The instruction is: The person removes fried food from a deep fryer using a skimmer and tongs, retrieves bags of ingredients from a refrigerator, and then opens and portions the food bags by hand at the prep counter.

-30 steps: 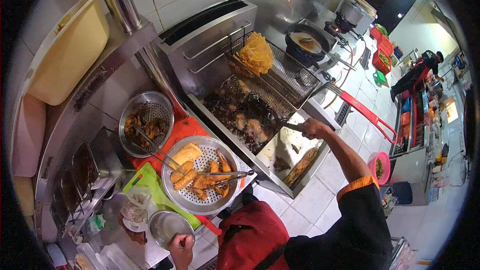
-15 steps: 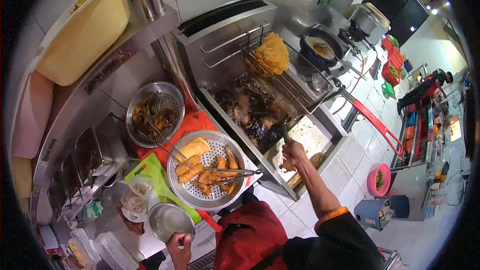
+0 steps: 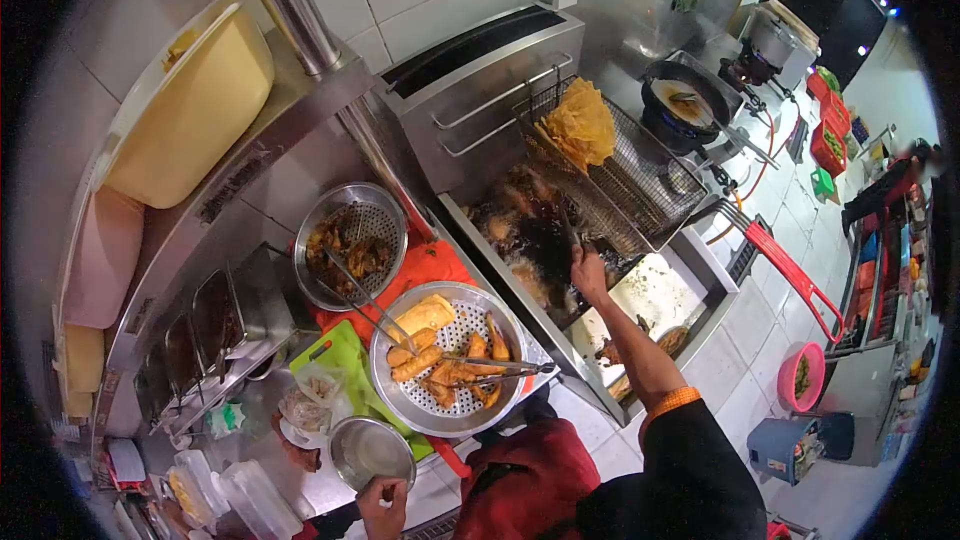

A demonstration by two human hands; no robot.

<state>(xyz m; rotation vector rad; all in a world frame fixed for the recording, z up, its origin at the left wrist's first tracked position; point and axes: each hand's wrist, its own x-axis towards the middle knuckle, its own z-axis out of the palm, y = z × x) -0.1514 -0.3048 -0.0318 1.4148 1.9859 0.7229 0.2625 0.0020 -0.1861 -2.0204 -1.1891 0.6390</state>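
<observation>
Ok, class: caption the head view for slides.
Right hand holding a tool over the fryer, left hand by a bowl, food in a colander.

Black sleeve on right arm, short, loose cut, ending near the elbow. Cuff: orange band, fine darker pattern, too small to make out. Apron: deep red, creased, a dark patch on it. Forearm bare below the cuff.
</observation>
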